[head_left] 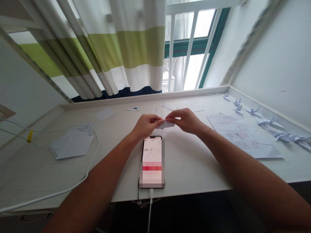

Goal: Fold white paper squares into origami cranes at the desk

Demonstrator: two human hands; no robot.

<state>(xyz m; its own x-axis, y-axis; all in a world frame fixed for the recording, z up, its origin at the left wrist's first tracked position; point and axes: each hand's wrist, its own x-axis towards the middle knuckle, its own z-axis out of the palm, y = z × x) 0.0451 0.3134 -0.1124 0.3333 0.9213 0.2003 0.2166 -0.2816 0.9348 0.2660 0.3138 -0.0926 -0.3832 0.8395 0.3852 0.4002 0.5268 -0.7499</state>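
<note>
Between my two hands is a small folded piece of white paper (165,125), held just above the white desk. My left hand (148,125) pinches its left end between thumb and fingers. At the opposite end, my right hand (186,120) grips the paper the same way, fingertips close to those of the left. The fingers cover part of the paper, so its exact folds are hidden. Below the hands a phone (152,161) lies face up on the desk (191,171), a white cable plugged into its lower end.
Folded paper cranes (268,121) line the desk's right edge, beside printed sheets (239,134). White papers (74,142) lie at left, near a long white cable (97,147). Another sheet (105,114) and paper scraps lie toward the back. A curtain (126,48) hangs by the barred window.
</note>
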